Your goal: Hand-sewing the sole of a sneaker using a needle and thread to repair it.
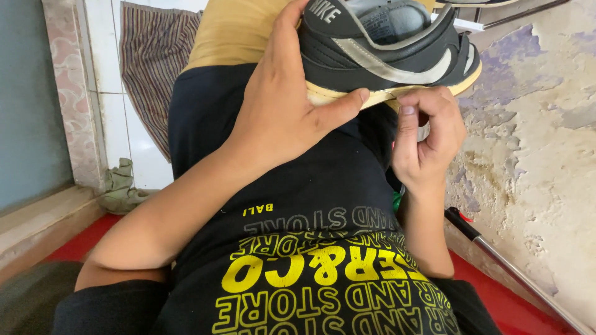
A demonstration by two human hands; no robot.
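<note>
Black printed shirt fills lower frame; above it, left hand grasps the dark sneaker while right hand pinches thread at its sole, mid-stitch, needing a steady pull.

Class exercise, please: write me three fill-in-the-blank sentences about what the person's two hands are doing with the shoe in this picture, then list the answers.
1. The left hand grips a black ____ with a grey stripe.
2. The right hand pinches at the edge of the shoe's pale ____.
3. The person wears a black shirt with ____ lettering.

Answers: shoe; sole; yellow
</note>
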